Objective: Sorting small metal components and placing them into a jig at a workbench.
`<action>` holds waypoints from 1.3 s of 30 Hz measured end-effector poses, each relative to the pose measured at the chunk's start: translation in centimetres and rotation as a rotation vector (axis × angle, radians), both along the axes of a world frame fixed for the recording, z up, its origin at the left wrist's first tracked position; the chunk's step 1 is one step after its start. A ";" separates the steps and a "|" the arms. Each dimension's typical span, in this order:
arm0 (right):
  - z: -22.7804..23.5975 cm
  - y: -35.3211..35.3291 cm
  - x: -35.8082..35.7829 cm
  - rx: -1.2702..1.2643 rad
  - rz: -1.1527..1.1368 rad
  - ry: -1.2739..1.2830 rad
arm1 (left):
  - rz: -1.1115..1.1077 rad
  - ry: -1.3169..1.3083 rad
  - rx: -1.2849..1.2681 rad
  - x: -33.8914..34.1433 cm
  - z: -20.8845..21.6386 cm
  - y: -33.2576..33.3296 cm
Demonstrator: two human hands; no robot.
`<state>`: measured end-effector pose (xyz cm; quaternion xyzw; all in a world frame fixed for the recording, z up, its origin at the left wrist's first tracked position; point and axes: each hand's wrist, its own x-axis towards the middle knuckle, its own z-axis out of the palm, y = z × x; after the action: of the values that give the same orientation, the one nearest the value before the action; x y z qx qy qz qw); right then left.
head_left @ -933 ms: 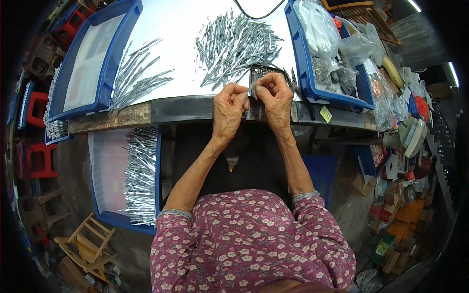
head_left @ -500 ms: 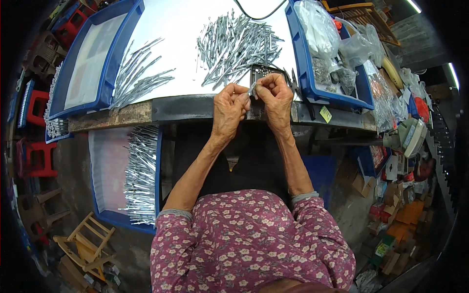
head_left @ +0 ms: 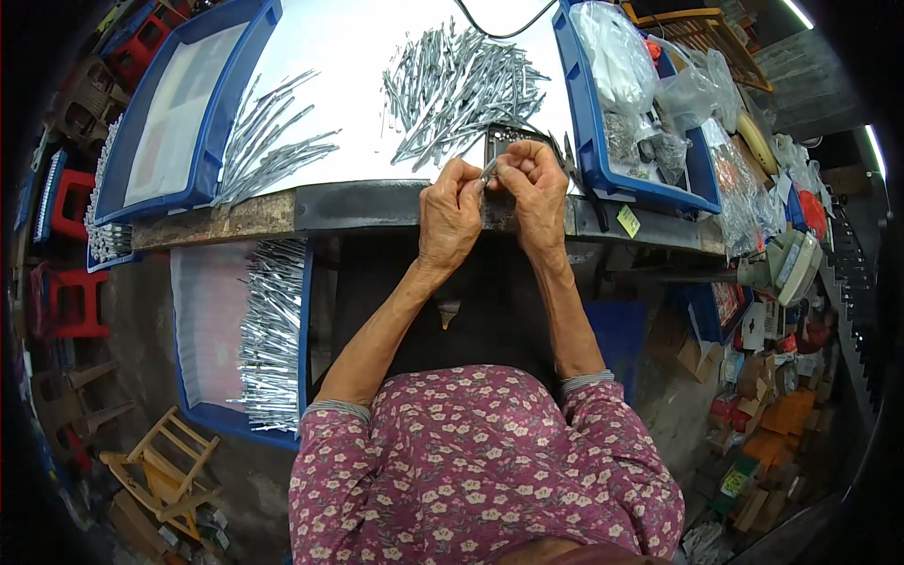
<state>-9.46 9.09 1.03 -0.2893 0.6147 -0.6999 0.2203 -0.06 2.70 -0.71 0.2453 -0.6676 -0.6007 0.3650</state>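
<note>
Above the bench's front edge, my left hand [head_left: 450,221] pinches a thin grey metal strip [head_left: 487,173] between thumb and fingers. My right hand [head_left: 539,193] meets it from the other side, its thumb and forefinger pressed together at the strip's upper end. Whatever small piece may be in the right fingertips is too small to make out. Just beyond the hands sits a small dark box [head_left: 499,137] with tiny bits in it, partly covered by the right hand. A big heap of similar grey strips [head_left: 461,85] lies behind it on the white tabletop.
A looser bunch of strips [head_left: 268,141] lies by the left blue tray [head_left: 202,155]. At right, another blue tray [head_left: 589,141] holds plastic bags, with dark-handled pliers [head_left: 571,155] beside it. Below the bench, a blue bin [head_left: 303,377] carries stacked shiny strips. A black cable [head_left: 504,36] crosses the far tabletop.
My left hand has turned slightly and its fingers have drawn in on the strip. The right hand has barely shifted and stays at the strip's end.
</note>
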 end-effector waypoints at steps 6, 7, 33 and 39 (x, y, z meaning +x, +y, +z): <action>1.7 0.8 0.3 0.087 0.081 0.039 | -0.060 0.051 0.180 0.0 -0.5 -0.5; 1.8 1.0 0.0 0.092 0.116 0.014 | -0.064 0.051 0.183 0.0 -0.6 -0.6; -3.2 -3.6 -6.1 0.463 -0.088 1.128 | -0.087 -0.073 0.174 0.3 -0.6 -1.9; -4.0 -3.4 -7.1 0.348 -0.026 1.251 | -0.092 -0.043 0.094 0.5 -0.4 -1.8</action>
<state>-16.60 5.67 -2.95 -0.5950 0.7347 -0.2921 -0.1444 0.40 0.85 -1.12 0.2441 -0.6569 -0.6423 0.3104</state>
